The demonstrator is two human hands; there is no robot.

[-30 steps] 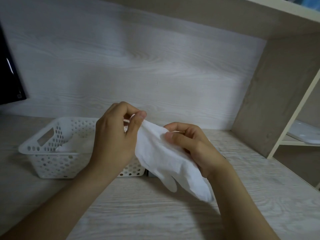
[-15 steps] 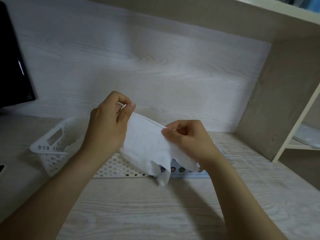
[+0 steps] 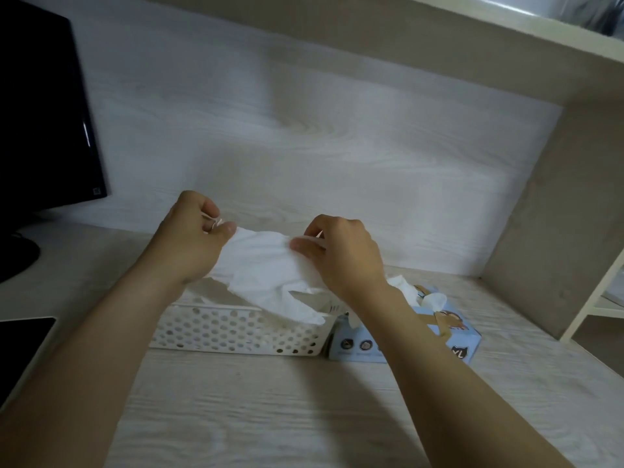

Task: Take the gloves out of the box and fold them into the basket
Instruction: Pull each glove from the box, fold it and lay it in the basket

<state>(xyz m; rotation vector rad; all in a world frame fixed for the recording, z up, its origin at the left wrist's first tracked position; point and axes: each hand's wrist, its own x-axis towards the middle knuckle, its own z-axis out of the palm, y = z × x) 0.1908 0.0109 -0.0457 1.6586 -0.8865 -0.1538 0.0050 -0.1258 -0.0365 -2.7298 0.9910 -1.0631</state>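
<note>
As two hands pinch, one glove spread

On pale wood-grain desk: white perforated plastic basket. Pale blue cardboard glove box just right of basket. Thin white glove above basket. Black flat monitor left-behind basket; dark flat tablet left.

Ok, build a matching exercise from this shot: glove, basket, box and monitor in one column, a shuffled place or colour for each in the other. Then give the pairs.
1. glove
2. basket
3. box
4. monitor

A. black, at the far left
B. pale blue, on the desk
C. pinched between the left hand and the right hand
D. white, full of holes

Pairs: 1-C, 2-D, 3-B, 4-A
</note>
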